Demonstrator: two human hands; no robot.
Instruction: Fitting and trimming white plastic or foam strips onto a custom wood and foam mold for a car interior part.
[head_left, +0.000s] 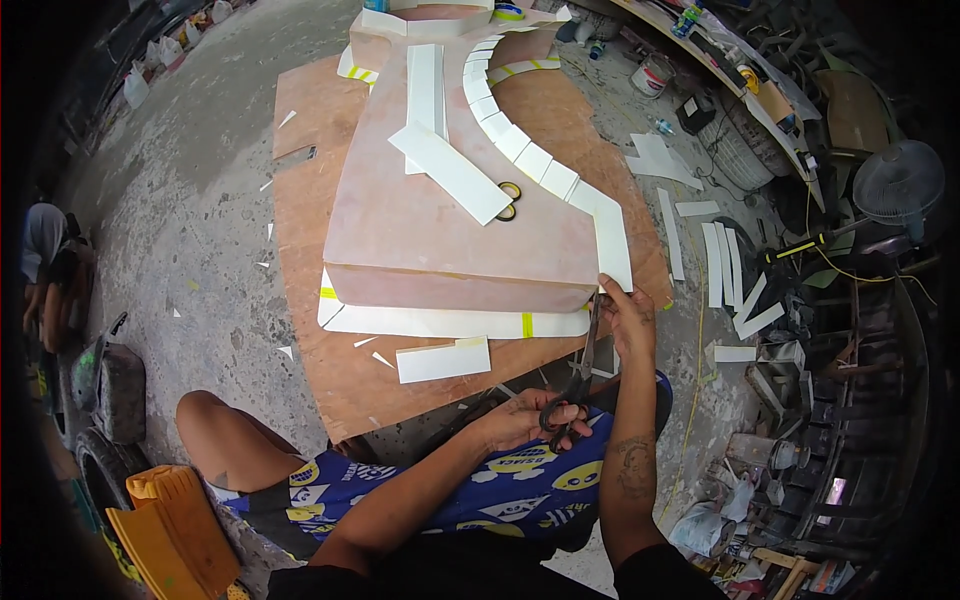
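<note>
My left hand (535,418) is closed around the black handles of a pair of scissors (586,365), whose blades point away from me. The blade tips reach the near end of a white card strip (612,240) at the right edge of a large pinkish moulded panel (450,220). My right hand (630,318) pinches the end of that strip, thumb on top. Beyond it, overlapping white card pieces (530,158) follow the panel's curved edge. Another white strip (450,322) with yellow tape borders the near edge.
A plywood board (300,220) lies under the panel. On the panel are loose white card strips (455,172) and a tape roll (510,192). Card offcuts (715,260) litter the floor at right, near a fan (900,185). Another person (50,270) is at far left, above a yellow container (175,535).
</note>
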